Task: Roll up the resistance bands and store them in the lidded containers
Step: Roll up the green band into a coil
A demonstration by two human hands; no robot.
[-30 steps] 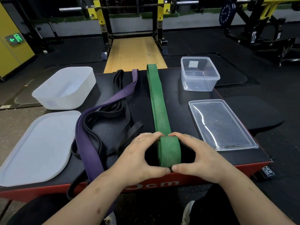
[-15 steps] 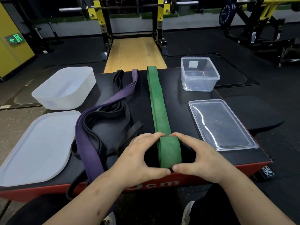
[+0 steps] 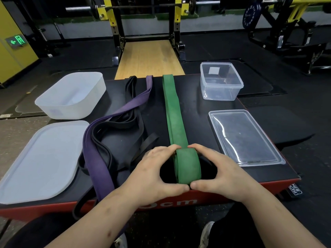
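Pinching rolled end of matte green band: left hand, right hand (flat tail lies straight).

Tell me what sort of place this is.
A gym, most likely. A yellow and black squat rack stands ahead with a barbell across it, a blue weight plate sits at the back right, and a green resistance band lies on the box.
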